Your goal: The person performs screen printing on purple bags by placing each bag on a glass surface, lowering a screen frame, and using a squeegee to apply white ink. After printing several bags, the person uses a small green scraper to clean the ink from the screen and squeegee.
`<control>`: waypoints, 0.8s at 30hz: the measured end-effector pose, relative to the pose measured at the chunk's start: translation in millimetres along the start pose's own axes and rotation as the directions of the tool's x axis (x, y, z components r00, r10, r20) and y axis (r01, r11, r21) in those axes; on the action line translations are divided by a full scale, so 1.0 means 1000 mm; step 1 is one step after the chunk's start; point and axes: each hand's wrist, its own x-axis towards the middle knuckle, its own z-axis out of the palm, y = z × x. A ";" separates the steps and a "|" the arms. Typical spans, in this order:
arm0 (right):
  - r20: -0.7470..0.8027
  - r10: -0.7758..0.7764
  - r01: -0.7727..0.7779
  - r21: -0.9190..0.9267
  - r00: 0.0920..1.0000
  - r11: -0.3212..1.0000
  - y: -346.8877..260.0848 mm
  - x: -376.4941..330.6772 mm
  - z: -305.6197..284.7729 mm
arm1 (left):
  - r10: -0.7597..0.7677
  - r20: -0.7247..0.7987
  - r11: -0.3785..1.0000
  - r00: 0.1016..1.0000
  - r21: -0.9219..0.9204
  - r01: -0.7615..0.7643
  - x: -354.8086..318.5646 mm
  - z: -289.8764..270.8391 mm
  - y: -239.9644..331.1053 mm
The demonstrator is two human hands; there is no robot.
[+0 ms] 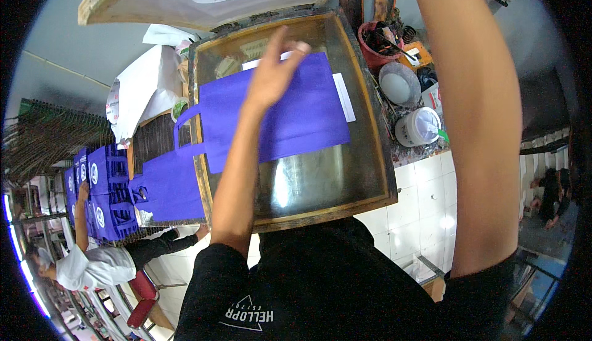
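A purple cloth bag (pixel 296 125) lies flat on a glass-topped table (pixel 308 177) with a wooden rim, its loop handle hanging over the left edge. My left hand (pixel 279 73) is over the bag's upper part, fingers apart, holding nothing that I can see. Whether it touches the cloth I cannot tell. A white strip (pixel 344 97) sits along the bag's right edge, and another partly shows behind my hand. Above, a framed printing screen (pixel 271 2) with a round emblem stands tilted up. My right forearm (pixel 484 125) reaches up past the top edge; its hand is outside the picture.
More purple bags (pixel 169 184) lie left of the table. Farther left, a person (pixel 102 267) reaches to hanging printed bags (pixel 108 180). On the right stand a red bucket (pixel 370 48) of tools, a bowl (pixel 399 85) and a white tub (pixel 418 126). White sheets (pixel 145 88) lie at upper left.
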 end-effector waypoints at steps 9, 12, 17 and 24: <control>0.079 0.173 -0.174 0.012 0.982 0.985 -0.061 -0.213 0.026 | -0.174 -0.082 0.808 0.981 -0.582 0.094 -0.171 -0.078 0.036; 0.097 0.204 -0.215 0.121 0.974 0.969 -0.066 -0.256 0.038 | -0.403 0.081 0.691 0.912 -0.626 0.361 -0.229 -0.054 -0.003; 0.395 0.222 -0.305 0.161 0.891 0.938 -0.064 -0.297 0.064 | -0.612 0.151 0.557 0.776 -0.615 0.559 -0.251 -0.032 -0.039; 0.465 0.051 -0.131 0.143 0.884 0.981 -0.072 -0.323 0.093 | -0.646 0.105 0.569 0.756 -0.595 0.568 -0.250 -0.027 -0.043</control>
